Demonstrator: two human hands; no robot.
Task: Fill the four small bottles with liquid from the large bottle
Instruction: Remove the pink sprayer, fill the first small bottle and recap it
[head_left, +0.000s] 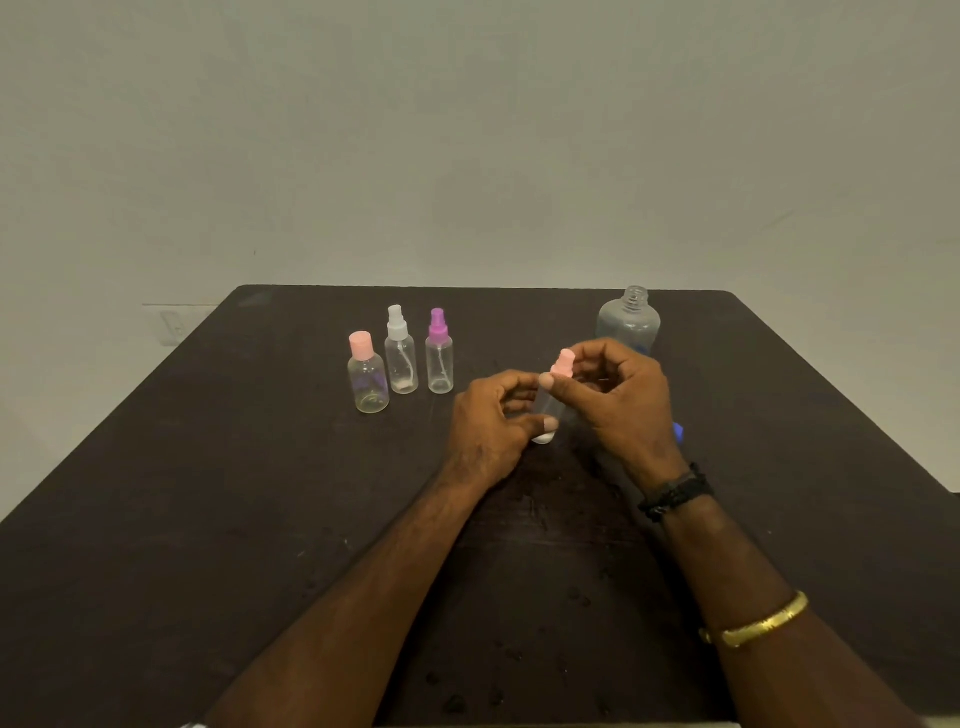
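My left hand (491, 421) grips the clear body of a small spray bottle (549, 410), thumb and fingers curled round it just above the table. My right hand (618, 400) pinches that bottle's pink spray top (563, 362). To the left stand three small clear bottles in a row: one with a pink cap (368, 380), one with a white spray top (401, 351), one with a purple spray top (439, 352). The large clear bottle (629, 318) stands uncapped behind my right hand, its lower part hidden.
A dark table (208, 493) carries everything, with small droplets near its front middle. A blue object (678, 431), partly hidden, lies behind my right wrist. A plain wall rises behind the table's far edge.
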